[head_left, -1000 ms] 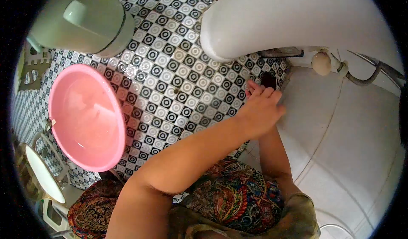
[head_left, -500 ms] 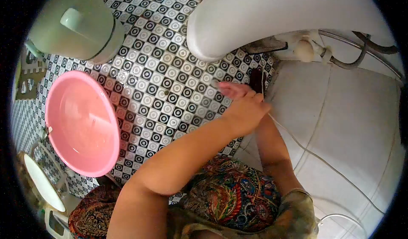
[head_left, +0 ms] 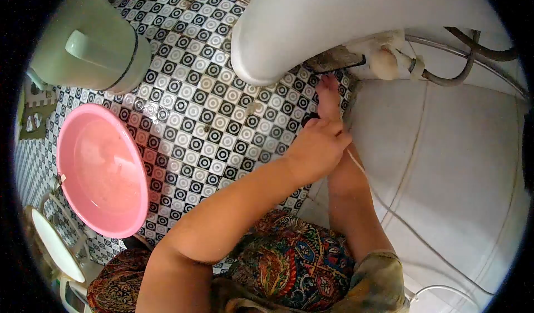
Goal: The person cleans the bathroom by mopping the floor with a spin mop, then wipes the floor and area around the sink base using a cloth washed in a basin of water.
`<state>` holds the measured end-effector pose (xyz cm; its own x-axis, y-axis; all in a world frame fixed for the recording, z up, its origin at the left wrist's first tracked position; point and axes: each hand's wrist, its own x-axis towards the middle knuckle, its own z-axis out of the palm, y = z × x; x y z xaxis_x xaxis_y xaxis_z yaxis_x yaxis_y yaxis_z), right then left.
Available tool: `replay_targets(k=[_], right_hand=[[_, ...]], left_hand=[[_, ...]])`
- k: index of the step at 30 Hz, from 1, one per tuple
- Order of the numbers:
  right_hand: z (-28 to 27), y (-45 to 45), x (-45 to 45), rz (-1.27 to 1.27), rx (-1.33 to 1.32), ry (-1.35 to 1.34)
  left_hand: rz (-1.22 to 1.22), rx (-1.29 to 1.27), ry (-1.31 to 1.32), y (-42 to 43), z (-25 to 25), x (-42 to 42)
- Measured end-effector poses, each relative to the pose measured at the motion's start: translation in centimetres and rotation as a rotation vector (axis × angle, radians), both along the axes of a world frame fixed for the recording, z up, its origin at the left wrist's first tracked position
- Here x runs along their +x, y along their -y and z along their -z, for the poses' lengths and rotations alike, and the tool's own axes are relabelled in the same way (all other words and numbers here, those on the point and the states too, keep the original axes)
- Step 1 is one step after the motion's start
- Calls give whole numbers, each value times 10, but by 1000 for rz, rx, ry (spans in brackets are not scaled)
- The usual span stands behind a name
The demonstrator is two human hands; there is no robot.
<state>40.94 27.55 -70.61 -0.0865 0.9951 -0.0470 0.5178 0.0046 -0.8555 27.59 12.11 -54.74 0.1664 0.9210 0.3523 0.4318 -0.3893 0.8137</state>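
My left hand (head_left: 317, 149) is closed, its fingers bunched at a thin white cord (head_left: 384, 201) that runs back to the lower right. It sits just over my right wrist. My right hand (head_left: 329, 97) reaches forward past it, fingers stretched toward the floor beside the base of a white pedestal (head_left: 261, 57). Those fingertips are close to a dark, dirty strip (head_left: 336, 61) under the pedestal. A small dark thing (head_left: 309, 118), partly hidden by my left hand, lies below the right hand.
A pink basin (head_left: 103, 168) with liquid stands on the patterned tile floor (head_left: 222, 118) at left. Behind it is a pale green bin-like container (head_left: 89, 40). Grey hoses (head_left: 461, 79) hang by the tiled wall (head_left: 461, 157) at right. A white stool-like seat (head_left: 58, 246) is at lower left.
My right hand has swung from pointing left to reaching forward beside the pedestal base. My left hand stays bunched near the right wrist. The view has shifted slightly.
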Motion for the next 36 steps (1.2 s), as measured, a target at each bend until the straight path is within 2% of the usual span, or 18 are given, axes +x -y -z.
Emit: replay_targets(k=[1,4,10,18,28,31,33,34,36], right_hand=[[-19,-5,-11,74,-169,-266],[-19,-17,-11,106,-307,-408],[1,-37,-4,112,-371,-441],[15,-59,5,113,-435,-441],[28,-61,20,122,-411,-334],[12,-40,24,68,-270,-159],[-7,-12,23,-187,176,699],[-9,5,26,-187,179,702],[-9,39,37,-145,217,943]], left_hand=[[-3,-3,-2,-2,-2,-1],[-67,49,19,-5,-5,-1],[-16,-27,14,-7,-2,-2],[-43,1,36,-11,-1,-1],[-14,-46,26,-11,-2,-2],[-21,-11,42,-12,-2,-3],[-50,9,62,-13,-3,-4],[-50,12,65,-14,-2,-4],[-78,50,135,-16,0,-3]])
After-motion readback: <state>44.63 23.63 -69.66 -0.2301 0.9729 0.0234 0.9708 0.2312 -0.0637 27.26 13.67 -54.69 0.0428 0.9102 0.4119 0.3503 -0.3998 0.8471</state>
